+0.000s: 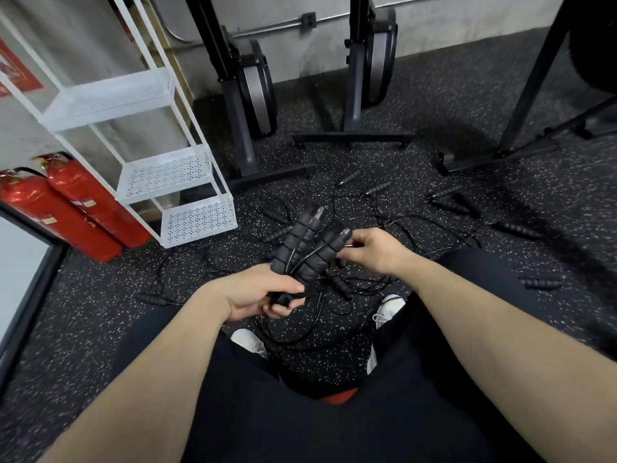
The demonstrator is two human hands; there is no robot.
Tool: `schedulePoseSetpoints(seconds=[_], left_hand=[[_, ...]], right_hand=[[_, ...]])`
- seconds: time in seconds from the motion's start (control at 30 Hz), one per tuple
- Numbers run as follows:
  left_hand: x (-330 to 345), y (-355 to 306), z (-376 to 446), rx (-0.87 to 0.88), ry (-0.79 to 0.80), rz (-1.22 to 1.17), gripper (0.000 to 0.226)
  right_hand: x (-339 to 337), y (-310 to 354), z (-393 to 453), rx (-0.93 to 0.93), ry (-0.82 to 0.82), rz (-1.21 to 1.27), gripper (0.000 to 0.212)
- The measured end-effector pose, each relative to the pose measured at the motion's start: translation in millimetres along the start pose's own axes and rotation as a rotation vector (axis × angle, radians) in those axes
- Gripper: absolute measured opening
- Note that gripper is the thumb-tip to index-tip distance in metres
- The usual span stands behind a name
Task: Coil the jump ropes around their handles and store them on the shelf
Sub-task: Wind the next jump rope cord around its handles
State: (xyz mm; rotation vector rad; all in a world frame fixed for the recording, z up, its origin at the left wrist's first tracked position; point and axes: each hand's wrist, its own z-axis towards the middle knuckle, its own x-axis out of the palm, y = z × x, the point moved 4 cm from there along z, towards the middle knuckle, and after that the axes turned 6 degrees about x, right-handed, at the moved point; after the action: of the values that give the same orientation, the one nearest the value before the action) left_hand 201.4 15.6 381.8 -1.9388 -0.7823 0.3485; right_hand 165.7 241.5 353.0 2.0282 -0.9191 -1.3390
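Observation:
My left hand (267, 294) grips the lower ends of a pair of black foam jump rope handles (305, 248), held upright and side by side above the floor. Thin black rope crosses the handles in a few turns. My right hand (370, 250) pinches the rope beside the upper end of the right handle. Several other black jump ropes (377, 208) lie tangled on the speckled floor in front of me, their handles scattered. The white metal shelf (197, 218) stands at the left with three perforated tiers showing nothing on them.
Two red fire extinguishers (76, 208) lean left of the shelf. Black exercise machines (250, 91) stand along the back wall, their base bars (352, 138) reaching toward the ropes. A dark frame leg (500, 152) stands at right. My knees and white shoes (248, 340) are below.

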Motion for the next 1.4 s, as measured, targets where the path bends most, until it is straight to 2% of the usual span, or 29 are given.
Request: schedulePoseSetpoints(seconds=[0.07, 0.13, 0.2, 0.27, 0.4, 0.47, 0.57, 0.67, 0.77, 0.87, 1.07, 1.17, 1.23, 1.4], left_hand=[[-1.8, 1.7, 2.5, -0.046, 0.032, 0.083, 0.014], [-2.0, 2.4, 4.1, -0.092, 0.041, 0.192, 0.017], [-2.3, 1.8, 6.7, -0.160, 0.012, 0.333, 0.029], [0.3, 0.0, 12.9, -0.225, 0.013, 0.527, 0.044], [11.7, -3.6, 28.6, -0.378, 0.055, 1.121, 0.058], [13.6, 0.5, 37.1, -0.440, 0.032, 1.224, 0.059], [11.7, 5.4, 45.2, -0.495, -0.023, 1.231, 0.061], [5.3, 7.1, 48.7, -0.501, -0.086, 1.125, 0.035], [-2.5, 15.0, 47.0, -0.522, -0.175, 0.840, 0.015], [-9.4, 23.4, 40.2, -0.512, -0.271, 0.550, 0.021], [-20.6, 39.9, 26.6, -0.418, -0.459, 0.195, 0.020], [-22.4, 44.7, 24.5, -0.286, -0.552, -0.075, 0.028], [-22.1, 44.5, 22.8, -0.203, -0.599, -0.223, 0.022], [-20.4, 41.2, 19.5, -0.084, -0.638, -0.456, 0.018]], right_hand=[[-2.7, 3.8, -0.2, -0.017, 0.036, 0.059, 0.013], [-4.3, 4.3, -0.2, -0.038, 0.065, 0.156, 0.005], [-3.2, 5.7, -1.0, -0.059, 0.081, 0.203, 0.005], [-0.1, 7.3, -0.4, -0.084, 0.048, 0.148, 0.009], [8.6, 11.8, -3.7, -0.078, -0.046, -0.030, 0.024], [12.6, 16.2, -9.0, -0.075, -0.092, -0.107, 0.024], [19.3, 30.8, -20.4, -0.135, -0.133, -0.203, 0.024], [27.6, 46.0, -30.8, -0.238, -0.162, -0.277, 0.023], [35.0, 52.0, -35.4, -0.282, -0.149, -0.308, 0.027], [42.6, 55.5, -38.6, -0.313, -0.076, -0.329, 0.026], [49.0, 61.2, -39.3, -0.345, -0.027, -0.496, 0.032], [61.2, 60.9, -42.5, -0.321, 0.094, -0.287, 0.033], [67.4, 57.3, -42.2, -0.294, 0.140, -0.167, 0.033], [71.6, 55.9, -42.1, -0.304, 0.164, -0.085, 0.036]])
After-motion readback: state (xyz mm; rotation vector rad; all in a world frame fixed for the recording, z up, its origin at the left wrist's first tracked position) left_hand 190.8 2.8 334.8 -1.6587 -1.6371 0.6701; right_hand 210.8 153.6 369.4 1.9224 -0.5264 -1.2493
